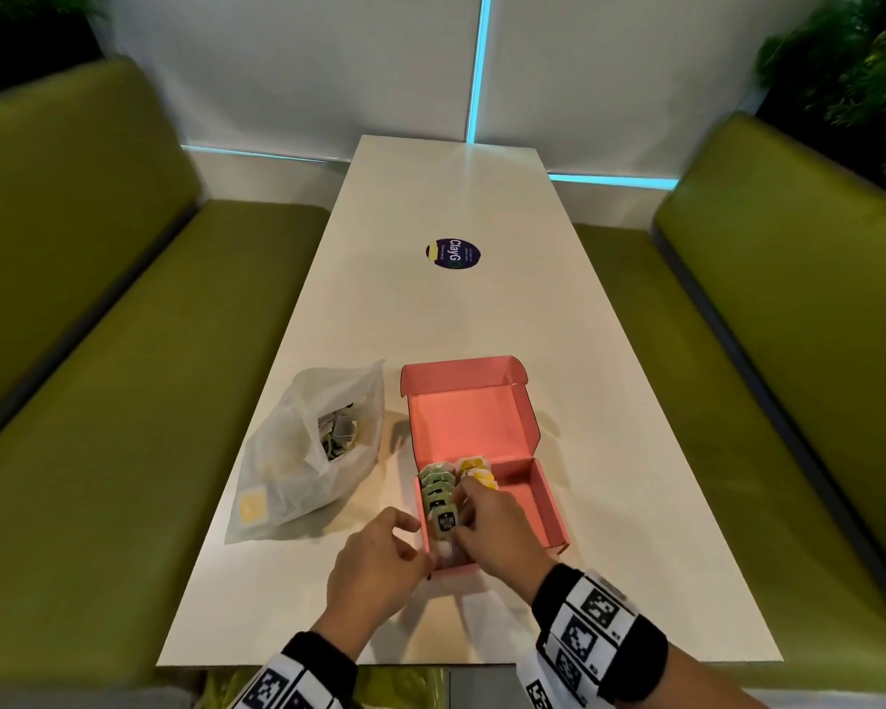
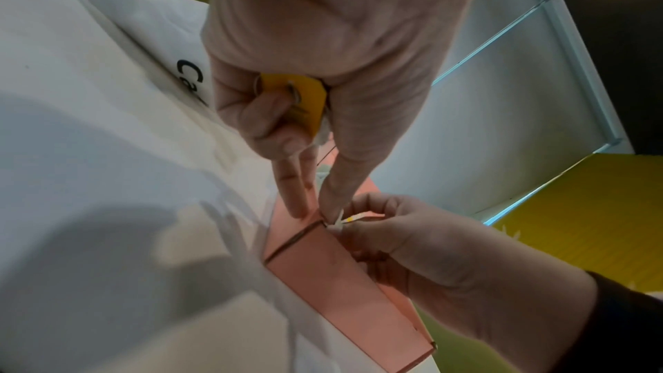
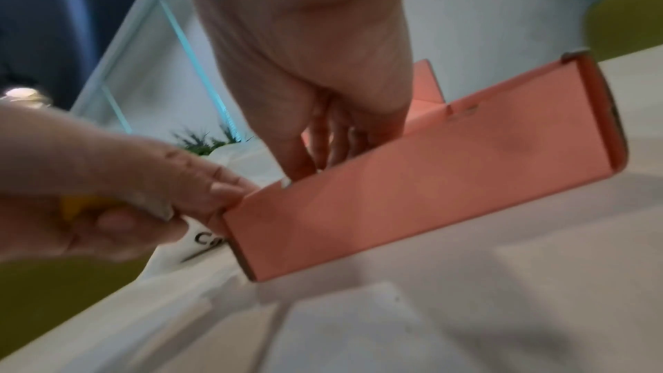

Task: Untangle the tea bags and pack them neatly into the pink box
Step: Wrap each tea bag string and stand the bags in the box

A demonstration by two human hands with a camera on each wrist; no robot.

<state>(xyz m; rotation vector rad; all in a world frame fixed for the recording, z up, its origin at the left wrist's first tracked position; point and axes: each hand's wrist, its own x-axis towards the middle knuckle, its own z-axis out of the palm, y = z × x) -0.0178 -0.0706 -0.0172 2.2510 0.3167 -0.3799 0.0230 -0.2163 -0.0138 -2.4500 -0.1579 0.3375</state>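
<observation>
My right hand pinches a tea bag in the pink box on the table; my left hand, clutching a yellow tag, steadies the corner. I should seat it upright, string tucked

Both hands meet low over the table's near edge: the left hand curls its lower fingers round a yellow tag, and the right hand reaches down, fingers bent, beside it.
</observation>
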